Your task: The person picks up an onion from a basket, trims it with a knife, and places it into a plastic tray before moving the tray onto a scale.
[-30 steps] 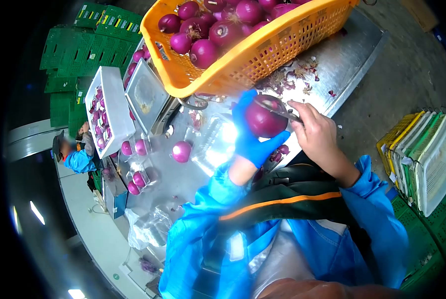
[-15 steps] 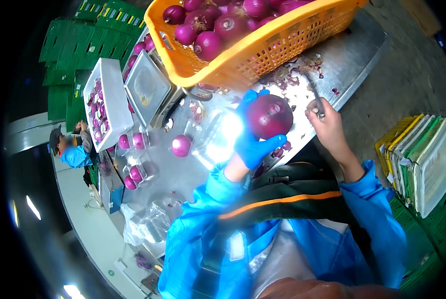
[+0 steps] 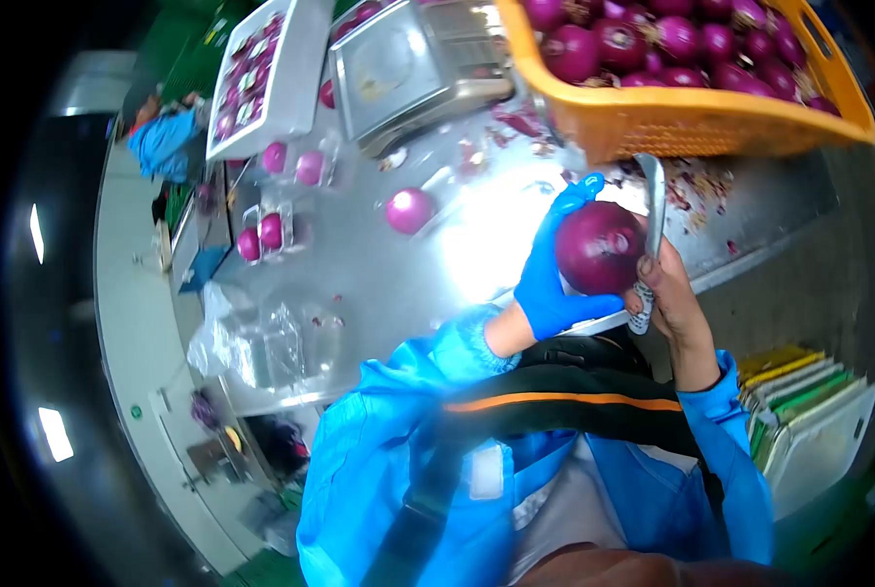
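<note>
A large red onion sits in my left hand, which wears a blue glove and wraps round its left side and underside. My right hand, bare, grips a knife by its pale speckled handle. The curved blade points up past the onion's right side, and my right fingers are close against the onion. Left of my gloved hand, a peeled onion rests at a clear plastic tray on the metal table.
An orange crate full of red onions stands at the back right, with loose skins before it. A scale, a white box of packed onions and plastic bags lie leftward. A person works at far left.
The view has turned, shifting the crate right. My right hand has brought the knife from away on the right up beside the onion, blade now pointing up. The left hand still holds the onion.
</note>
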A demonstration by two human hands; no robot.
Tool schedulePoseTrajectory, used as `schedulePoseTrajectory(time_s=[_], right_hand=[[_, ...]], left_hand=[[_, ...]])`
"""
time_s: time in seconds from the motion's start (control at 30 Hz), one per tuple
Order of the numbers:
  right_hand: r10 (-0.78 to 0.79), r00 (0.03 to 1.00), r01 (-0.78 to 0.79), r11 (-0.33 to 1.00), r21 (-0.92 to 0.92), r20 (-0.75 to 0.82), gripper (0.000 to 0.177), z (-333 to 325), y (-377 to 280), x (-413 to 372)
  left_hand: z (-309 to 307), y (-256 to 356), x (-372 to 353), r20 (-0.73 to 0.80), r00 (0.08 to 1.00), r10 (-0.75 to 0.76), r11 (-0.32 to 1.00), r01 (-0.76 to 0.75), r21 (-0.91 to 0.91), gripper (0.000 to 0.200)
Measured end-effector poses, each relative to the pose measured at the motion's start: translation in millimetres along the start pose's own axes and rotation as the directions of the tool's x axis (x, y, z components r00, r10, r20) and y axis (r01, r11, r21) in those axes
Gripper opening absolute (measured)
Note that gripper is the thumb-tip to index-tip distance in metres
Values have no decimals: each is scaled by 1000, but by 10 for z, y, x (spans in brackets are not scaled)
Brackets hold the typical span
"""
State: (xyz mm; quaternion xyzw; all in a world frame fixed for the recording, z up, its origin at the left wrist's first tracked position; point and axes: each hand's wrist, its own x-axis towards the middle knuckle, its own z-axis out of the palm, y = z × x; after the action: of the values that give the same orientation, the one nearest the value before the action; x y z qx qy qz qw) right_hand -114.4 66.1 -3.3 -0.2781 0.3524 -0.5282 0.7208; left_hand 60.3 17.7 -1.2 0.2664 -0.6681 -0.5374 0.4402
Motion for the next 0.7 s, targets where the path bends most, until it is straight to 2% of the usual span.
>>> schedulePoseTrajectory(time_s=[0.07, 0.1, 0.13, 0.17, 0.2, 0.23, 0.27, 0.3, 0.33, 0.37, 0.43, 0.47, 0.5, 0.57, 0.6, 0.7], right_hand=[[36, 996, -38, 999, 28, 76, 82, 181, -40, 121], [59, 995, -59, 998, -14, 74, 81, 264, -29, 183], [81, 994, -77, 996, -55, 69, 81, 340, -14, 244], [101, 993, -95, 991, -94, 59, 80, 411, -2, 311], [166, 983, -152, 974, -169, 73, 76, 497, -90, 379], [85, 994, -61, 950, -306, 68, 75, 582, -73, 487], [2, 997, 31, 900, -434, 76, 73, 684, -42, 623], [-85, 992, 124, 825, -552, 95, 72, 783, -24, 747], [-31, 996, 78, 781, -620, 86, 69, 872, -46, 869], [-78, 990, 136, 691, -710, 114, 70, 916, 35, 1039], [-68, 995, 91, 446, -890, 68, 71, 1133, 60, 1297], [-46, 996, 93, 349, -933, 82, 71, 1167, 143, 1495], [-60, 991, 129, 270, -954, 117, 72, 1215, 212, 1651], [5, 996, 83, 96, -992, 84, 67, 1429, 262, 1896], [-6, 995, 104, 38, -994, 104, 65, 1493, 341, 2015], [3, 987, 162, -132, -978, 163, 59, 1492, 733, 2357]], left_hand=[[-238, -6, -90, 16, 995, 95, 995, -95, 34, 106], [-365, -17, -143, 28, 990, 140, 989, -141, 49, 105], [-533, 10, -220, 66, 994, 84, 994, -88, 60, 99], [-770, 27, -231, 86, 989, 123, 990, -128, 55, 88], [-1032, -14, -299, 10, 999, 45, 969, -46, 241, 70], [-1252, 136, -257, -158, 985, -69, 957, 110, 269, 55], [-1507, -28, -264, -307, 951, -22, 896, 156, 417, 56], [-1762, -192, -269, -448, 893, 25, 812, 244, 531, 58], [-2078, -391, -307, -421, 906, 48, 572, 321, 755, 68], [-2196, -517, -306, -444, 892, -89, 408, 439, 800, 73], [-2376, -724, -298, -529, 782, -330, 22, 566, 824, 82], [-2421, -897, -329, -543, 778, -316, -43, 560, 827, 90], [-2433, -925, -294, -535, 768, -353, -39, 559, 828, 88], [-2449, -936, -255, -515, 742, -430, -31, 558, 829, 84], [-2470, -935, -285, -483, 775, -406, 19, 536, 844, 81], [-2518, -969, -375, -497, 770, -401, 90, 573, 815, 78]])
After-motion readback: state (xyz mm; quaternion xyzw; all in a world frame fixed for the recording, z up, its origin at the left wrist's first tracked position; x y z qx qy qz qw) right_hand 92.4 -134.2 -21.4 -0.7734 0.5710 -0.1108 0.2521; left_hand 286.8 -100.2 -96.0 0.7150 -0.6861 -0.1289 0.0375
